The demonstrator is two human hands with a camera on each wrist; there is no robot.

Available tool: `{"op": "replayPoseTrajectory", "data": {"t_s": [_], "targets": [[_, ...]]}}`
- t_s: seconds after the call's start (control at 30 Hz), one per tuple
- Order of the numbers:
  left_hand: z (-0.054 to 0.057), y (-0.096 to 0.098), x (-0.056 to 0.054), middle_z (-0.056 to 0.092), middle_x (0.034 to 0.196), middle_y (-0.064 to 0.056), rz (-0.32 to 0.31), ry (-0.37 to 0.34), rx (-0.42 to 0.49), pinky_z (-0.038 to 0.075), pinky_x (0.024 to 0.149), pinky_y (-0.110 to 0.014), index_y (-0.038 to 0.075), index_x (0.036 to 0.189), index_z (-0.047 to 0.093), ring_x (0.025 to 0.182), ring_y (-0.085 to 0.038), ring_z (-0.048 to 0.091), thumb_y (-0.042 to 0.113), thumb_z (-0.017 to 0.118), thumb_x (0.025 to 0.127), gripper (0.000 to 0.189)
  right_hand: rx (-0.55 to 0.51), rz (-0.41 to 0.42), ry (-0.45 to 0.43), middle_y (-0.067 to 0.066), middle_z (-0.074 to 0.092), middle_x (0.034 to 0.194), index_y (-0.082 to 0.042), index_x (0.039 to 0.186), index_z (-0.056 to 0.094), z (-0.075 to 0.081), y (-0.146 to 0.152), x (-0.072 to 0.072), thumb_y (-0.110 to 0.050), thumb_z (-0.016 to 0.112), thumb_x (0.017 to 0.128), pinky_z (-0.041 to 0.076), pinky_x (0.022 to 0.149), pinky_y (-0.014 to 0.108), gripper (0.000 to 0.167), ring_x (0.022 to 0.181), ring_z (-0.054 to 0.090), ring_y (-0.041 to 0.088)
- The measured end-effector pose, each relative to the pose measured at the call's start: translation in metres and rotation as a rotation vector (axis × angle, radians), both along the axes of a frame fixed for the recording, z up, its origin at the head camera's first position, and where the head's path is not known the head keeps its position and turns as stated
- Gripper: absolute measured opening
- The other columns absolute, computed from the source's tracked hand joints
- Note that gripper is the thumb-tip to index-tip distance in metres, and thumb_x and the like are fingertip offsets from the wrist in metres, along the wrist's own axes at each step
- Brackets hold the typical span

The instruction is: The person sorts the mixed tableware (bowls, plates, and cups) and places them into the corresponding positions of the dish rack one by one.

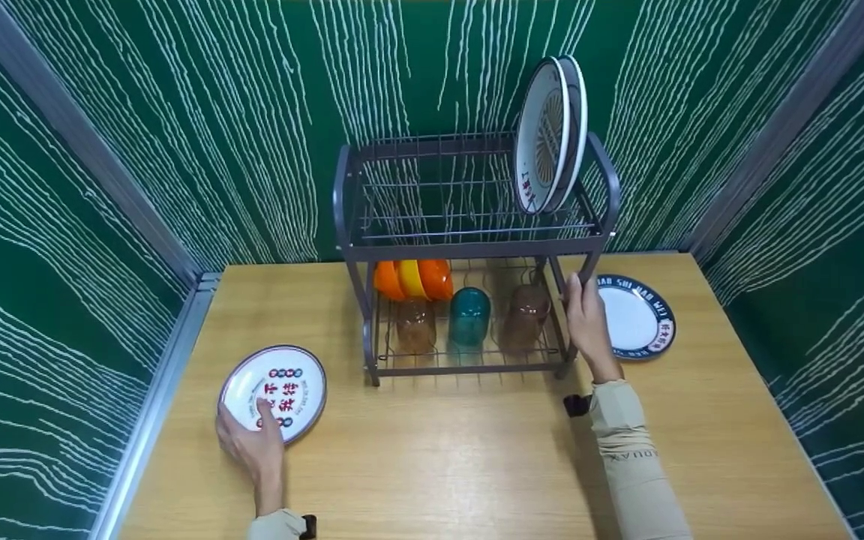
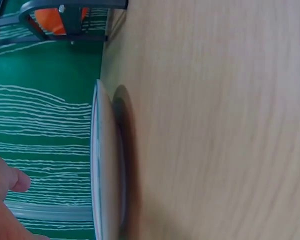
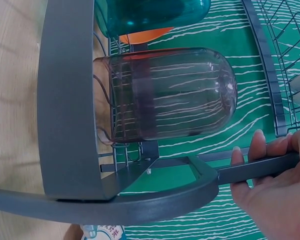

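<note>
At the left, a white plate [image 1: 307,386] with red characters and a dark rim lies on the table. My left hand [image 1: 252,446] is at its near left edge, the thumb over the plate's face. In the left wrist view a gap shows between the thumb [image 2: 19,180] and the plate [image 2: 107,165]; the other fingertips are hidden. My right hand [image 1: 588,319] grips the right front post of a dark two-tier dish rack [image 1: 469,247]. Curled fingers [image 3: 257,147] show around that post in the right wrist view.
Two plates [image 1: 544,142] stand upright at the right of the top tier. On the lower tier are orange and yellow bowls [image 1: 411,280], a teal glass [image 1: 469,316] and two brownish glasses [image 1: 526,319]. A blue-rimmed plate [image 1: 634,319] lies right of the rack. Green walls [image 1: 252,150] surround the table.
</note>
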State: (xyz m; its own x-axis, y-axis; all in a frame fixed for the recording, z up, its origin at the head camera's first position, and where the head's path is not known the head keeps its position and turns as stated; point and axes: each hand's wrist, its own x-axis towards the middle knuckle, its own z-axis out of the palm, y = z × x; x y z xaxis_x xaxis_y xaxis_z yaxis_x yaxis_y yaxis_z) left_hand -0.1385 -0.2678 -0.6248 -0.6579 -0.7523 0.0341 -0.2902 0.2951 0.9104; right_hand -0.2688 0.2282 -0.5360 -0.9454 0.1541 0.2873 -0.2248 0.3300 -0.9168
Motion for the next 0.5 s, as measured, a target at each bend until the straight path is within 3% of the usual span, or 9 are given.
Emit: {"op": "replayPoseTrajectory", "data": {"t_s": [0.27,0.5], "targets": [[-0.008,-0.004,-0.002,0.012,0.165,-0.031,0.040,-0.024,0.044,0.011,0.125,-0.051,0.001,0.163,0.014,0.152,-0.048,0.015,0.030,0.056,0.103,0.078,0.036,0.014,0.050,0.016,0.047,0.085,0.012,0.116,0.044,0.031,-0.010,0.017,-0.011,0.031,0.113,0.034,0.058,0.025,0.026,0.066,0.040,0.014],[-0.010,-0.010,-0.002,0.013,0.166,-0.029,0.073,-0.032,0.117,0.012,0.126,-0.048,0.001,0.163,0.011,0.153,-0.044,0.014,0.028,0.053,0.105,0.076,0.026,-0.002,0.041,0.010,0.046,0.086,0.001,0.118,0.044,0.006,-0.002,0.003,-0.022,0.030,0.114,0.036,0.061,0.028,0.027,0.070,0.042,0.017]]}}
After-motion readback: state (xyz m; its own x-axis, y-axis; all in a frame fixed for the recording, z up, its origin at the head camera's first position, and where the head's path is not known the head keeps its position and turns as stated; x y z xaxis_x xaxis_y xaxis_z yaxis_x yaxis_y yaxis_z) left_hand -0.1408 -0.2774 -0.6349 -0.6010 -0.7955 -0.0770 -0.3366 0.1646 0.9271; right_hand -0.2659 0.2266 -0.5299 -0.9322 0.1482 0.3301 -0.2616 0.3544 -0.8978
